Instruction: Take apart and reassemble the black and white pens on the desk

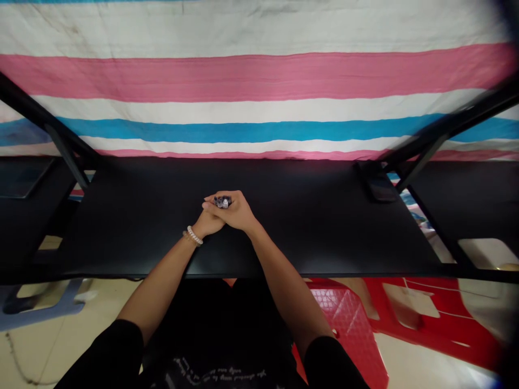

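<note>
My two hands are together over the middle of the black table. My right hand (pixel 239 209) is closed around a small cluster of shiny clear and dark pieces (pixel 223 202), which shows between its thumb and fingers; what kind of thing it is I cannot make out. Against and partly under the right hand lies my left hand (pixel 211 222), its fingers mostly hidden. A pale coiled band (pixel 194 235) and a brownish beaded one circle my left wrist.
The black table (pixel 133 216) has a dark phone-like object (pixel 380 183) at its back right. Dark slanted frame bars (pixel 450 127) rise on both sides. A striped cloth (pixel 259 75) hangs behind. Red plastic stools (pixel 344 319) and a grey-blue one (pixel 44 308) stand below.
</note>
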The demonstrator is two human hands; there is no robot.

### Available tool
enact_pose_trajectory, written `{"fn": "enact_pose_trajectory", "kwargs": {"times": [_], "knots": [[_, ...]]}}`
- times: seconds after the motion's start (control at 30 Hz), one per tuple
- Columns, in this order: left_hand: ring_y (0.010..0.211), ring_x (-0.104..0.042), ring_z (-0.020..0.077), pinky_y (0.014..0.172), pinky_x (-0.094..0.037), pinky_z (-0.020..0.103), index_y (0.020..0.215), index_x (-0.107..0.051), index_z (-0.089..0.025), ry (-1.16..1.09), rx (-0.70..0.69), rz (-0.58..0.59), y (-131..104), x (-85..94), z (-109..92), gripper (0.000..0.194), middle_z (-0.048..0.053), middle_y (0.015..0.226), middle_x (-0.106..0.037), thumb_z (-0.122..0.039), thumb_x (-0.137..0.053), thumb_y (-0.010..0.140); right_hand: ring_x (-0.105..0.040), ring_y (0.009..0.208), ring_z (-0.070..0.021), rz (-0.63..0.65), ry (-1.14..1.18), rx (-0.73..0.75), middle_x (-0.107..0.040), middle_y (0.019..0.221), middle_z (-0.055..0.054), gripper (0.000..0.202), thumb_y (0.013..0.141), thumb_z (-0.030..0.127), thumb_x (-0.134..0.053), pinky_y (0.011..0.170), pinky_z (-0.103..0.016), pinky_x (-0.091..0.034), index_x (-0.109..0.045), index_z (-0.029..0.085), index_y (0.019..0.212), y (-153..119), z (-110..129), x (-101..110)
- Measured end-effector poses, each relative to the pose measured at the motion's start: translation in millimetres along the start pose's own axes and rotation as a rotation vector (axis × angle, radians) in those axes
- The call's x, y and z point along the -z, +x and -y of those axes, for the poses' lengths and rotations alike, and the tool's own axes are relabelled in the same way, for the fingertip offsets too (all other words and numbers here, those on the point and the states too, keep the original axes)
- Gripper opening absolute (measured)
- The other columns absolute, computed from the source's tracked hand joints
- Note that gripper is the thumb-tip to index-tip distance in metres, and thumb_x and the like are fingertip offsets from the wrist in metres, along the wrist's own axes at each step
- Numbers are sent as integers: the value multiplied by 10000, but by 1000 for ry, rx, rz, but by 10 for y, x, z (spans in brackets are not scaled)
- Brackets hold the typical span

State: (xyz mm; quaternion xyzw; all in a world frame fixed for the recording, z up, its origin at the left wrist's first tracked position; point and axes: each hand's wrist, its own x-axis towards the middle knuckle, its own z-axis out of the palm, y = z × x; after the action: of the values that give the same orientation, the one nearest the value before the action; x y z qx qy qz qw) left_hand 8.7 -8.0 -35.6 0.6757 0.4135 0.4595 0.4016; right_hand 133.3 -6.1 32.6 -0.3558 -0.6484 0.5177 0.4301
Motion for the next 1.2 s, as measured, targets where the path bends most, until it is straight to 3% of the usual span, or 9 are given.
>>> {"fn": "enact_pose_trajectory", "kwargs": {"times": [0.23,0.4,0.53,0.63,0.73,0.83,1.07,1.2], "knots": [[897,-701,218,826,-569,363,1045,-637,-157,-84,56,-98,81,-19,-72,281,91,983,-723,-303,-712,817,-553,563,-127,-251,-133,-101,-589,580,14,384,824,476,-749,539,-252,-418,-577,199,620,280,-31,13],[742,-633,187,725,-519,337,997,-634,-152,289,64,-193,72,23,-102,204,56,838,-659,-298,-674,861,-599,561,-149,-260,-94,-243,-633,588,-21,352,844,409,-723,562,-275,-474,-553,204,614,557,-191,38],[808,-635,240,754,-511,372,895,-627,-169,619,63,-200,73,71,-112,151,86,853,-648,-305,-686,866,-663,619,-170,-322,-156,-237,-648,631,11,154,850,320,-707,680,-299,-529,-607,203,860,679,-362,1],[862,-667,292,769,-513,397,922,-640,-163,765,160,-148,84,99,-155,196,115,870,-682,-349,-683,875,-719,763,-230,-341,-344,-279,-700,792,-33,230,867,351,-686,771,-358,-556,-579,203,1006,714,-447,-26],[844,-702,303,740,-514,385,1064,-645,-142,792,272,-109,93,127,-221,303,124,894,-720,-373,-689,872,-717,948,-309,-322,-580,-328,-726,965,-110,279,899,385,-646,843,-420,-548,-566,197,1089,707,-462,-35],[860,-721,300,749,-514,370,1166,-629,-137,795,310,-106,96,157,-267,390,126,940,-741,-359,-714,857,-706,991,-332,-281,-686,-377,-725,1021,-151,306,930,382,-605,856,-431,-541,-561,176,1153,678,-434,-33],[762,-661,223,750,-526,350,1047,-636,-161,685,207,-164,81,207,-202,286,71,889,-686,-329,-740,839,-640,1097,-297,-270,-748,-277,-677,1127,-175,336,930,353,-607,954,-409,-526,-631,127,1178,568,-474,14],[715,-599,172,766,-545,359,1005,-637,-170,663,147,-233,60,198,-160,210,87,1007,-631,-302,-716,861,-661,959,-242,-275,-672,-186,-663,1114,-142,358,914,329,-623,955,-409,-538,-647,145,1219,411,-543,105]]}}
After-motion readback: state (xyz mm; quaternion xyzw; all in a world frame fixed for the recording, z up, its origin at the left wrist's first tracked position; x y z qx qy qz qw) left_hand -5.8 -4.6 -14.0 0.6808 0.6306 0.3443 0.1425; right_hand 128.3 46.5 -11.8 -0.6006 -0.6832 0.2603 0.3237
